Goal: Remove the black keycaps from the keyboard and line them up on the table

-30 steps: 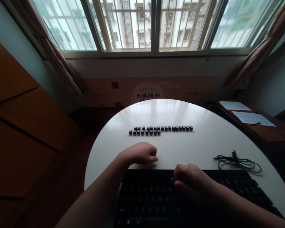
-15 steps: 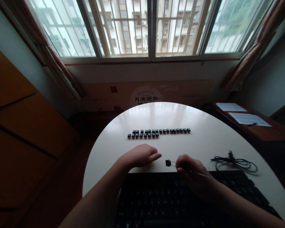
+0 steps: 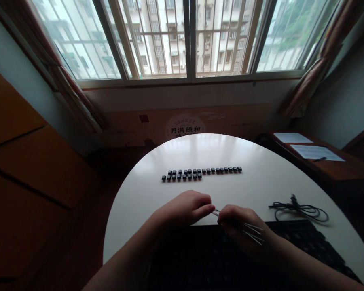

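Fingers of my right hand [image 3: 241, 224] are wrapped round a wire keycap puller [image 3: 255, 233], whose thin metal wires stick out on both sides of the fist. My left hand [image 3: 192, 208] is closed at the puller's left end, thumb and fingers pinched together over the black keycap there; the fingers hide the keycap. Both hands are just above the rear edge of a black keyboard [image 3: 200, 258], which lies in dark shade. Beyond the hands, several loose black keycaps [image 3: 184, 177] stand in two rows on the white round table [image 3: 133, 214].
A coiled black cable [image 3: 300, 209] lies on the table's right side, behind the keyboard. Further right, a brown desk [image 3: 352, 169] bears paper sheets [image 3: 317, 152] and a pen [image 3: 320, 159]. A printed panel [image 3: 224, 117] stands below the window behind the table.
My left hand has moved right and closed over the keycap at the puller's end. My right hand has shifted slightly left and down with the puller. The view has tilted a little.
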